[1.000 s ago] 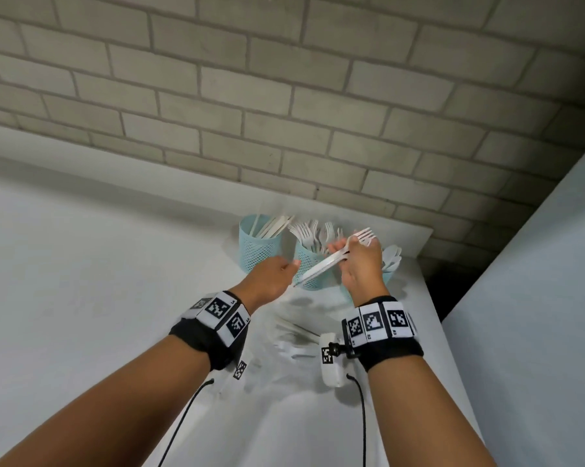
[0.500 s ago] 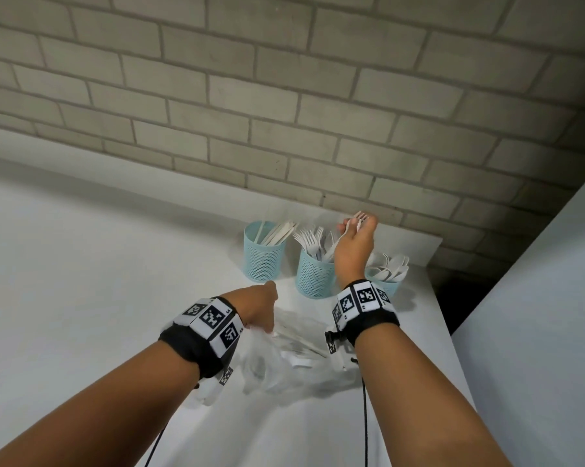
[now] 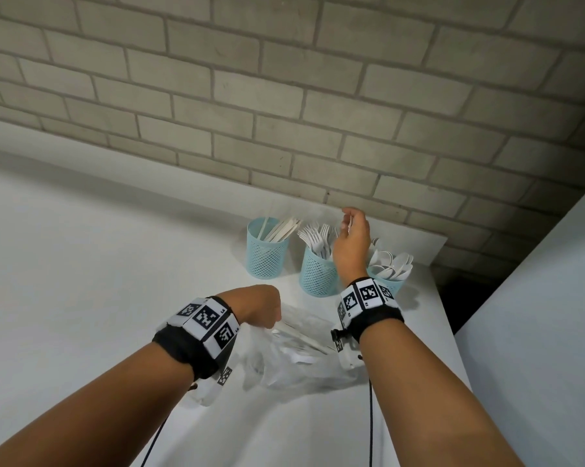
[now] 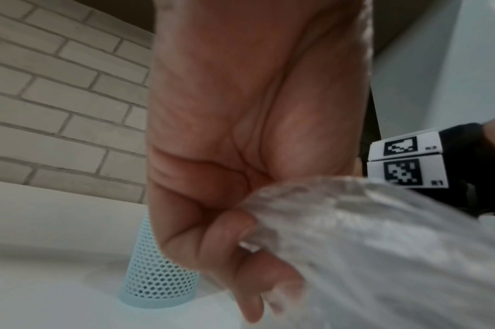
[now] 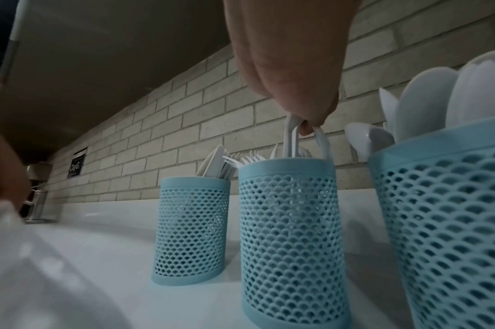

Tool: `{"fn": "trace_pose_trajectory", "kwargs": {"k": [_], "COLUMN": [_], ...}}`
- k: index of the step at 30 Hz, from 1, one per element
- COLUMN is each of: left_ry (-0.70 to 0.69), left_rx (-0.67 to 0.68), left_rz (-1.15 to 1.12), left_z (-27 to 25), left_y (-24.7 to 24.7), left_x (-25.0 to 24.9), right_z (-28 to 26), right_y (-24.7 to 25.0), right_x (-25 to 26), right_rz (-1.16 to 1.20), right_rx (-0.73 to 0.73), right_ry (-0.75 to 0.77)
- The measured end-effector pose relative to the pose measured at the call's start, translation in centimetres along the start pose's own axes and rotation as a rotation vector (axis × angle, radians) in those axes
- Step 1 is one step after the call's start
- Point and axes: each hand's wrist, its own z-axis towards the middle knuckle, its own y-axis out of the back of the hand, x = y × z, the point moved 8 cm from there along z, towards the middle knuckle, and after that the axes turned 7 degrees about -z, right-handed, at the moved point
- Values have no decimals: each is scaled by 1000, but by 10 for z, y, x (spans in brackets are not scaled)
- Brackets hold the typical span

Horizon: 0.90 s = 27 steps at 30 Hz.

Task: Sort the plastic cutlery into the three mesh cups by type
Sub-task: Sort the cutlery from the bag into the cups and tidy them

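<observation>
Three light-blue mesh cups stand in a row by the brick wall. The left cup [image 3: 267, 254] [image 5: 191, 227] holds knives, the middle cup [image 3: 318, 274] [image 5: 290, 233] forks, the right cup [image 3: 390, 284] [image 5: 443, 222] spoons. My right hand [image 3: 350, 237] [image 5: 297, 106] hovers over the middle cup and pinches the upper ends of two white forks [image 5: 292, 138], whose lower parts stand inside that cup. In front of the cups, my left hand [image 3: 264, 305] [image 4: 226, 222] grips the edge of a clear plastic bag [image 3: 301, 358] [image 4: 381, 244] with more white cutlery inside.
The white counter [image 3: 116, 264] runs along a brick wall [image 3: 284, 112]. Its right edge drops into a dark gap [image 3: 459, 298] beside a white panel [image 3: 537, 315]. A metal fixture [image 5: 37, 200] stands far along the counter to the left.
My right hand carried the forks from in front of the cups to above the middle cup and lowered them in. My left hand let go of the forks, dropped down and gripped the bag.
</observation>
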Motion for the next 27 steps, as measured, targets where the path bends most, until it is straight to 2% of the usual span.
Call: {"fn": "trace_pose_trajectory", "kwargs": {"k": [3,5,7,9,11,13,15,16,17,18,20,21,22,24,27], "left_ry": [4,-1,3,8,2,-4,-6,-6,-7,-8,-12,-17,-25,-38,-51], "left_rx": [9,13,16,18,1,-26,-54,-68,-80,-89,-106,-119,-134,-157,-172], "left_rz": [-31,-54,-54,-50,-54,-66,-84,-94,-105,-116,-123,-119,-116,-137,-165], "left_z": [-1,-2,-3,-3,-6,-7,-8,-9,-9,-9,-9,-9,-10,-10,-12], "left_y": [-2,-4,-5,-6,-4,-2,0,0,0,0,-1,-1,-1,0,0], "left_x": [3,6,8,10,8,5,4,3,4,3,2,0,-1,-3,-4], "right_z": [-3,-6,-9,-10,-11,-13,-19,-23,-30,-42,-81,-102,-120,-141,-153], "right_y": [-5,-16,-24,-24,-18,-3,15,18,16,9,-11,-18,-23,-34,-44], "right_x": [3,1,-5,-5,6,25,43,48,52,54,47,39,32,18,7], "right_rz": [-155,-310,-455,-490,-468,-409,-244,-144,-76,-77,-233,-348,-478,-700,-815], "right_rx": [50,158,287,332,280,148,68,123,249,437,878,1057,1170,1219,1126], "right_ry": [96,141,132,125,154,202,208,164,105,44,-66,-86,-58,39,90]}}
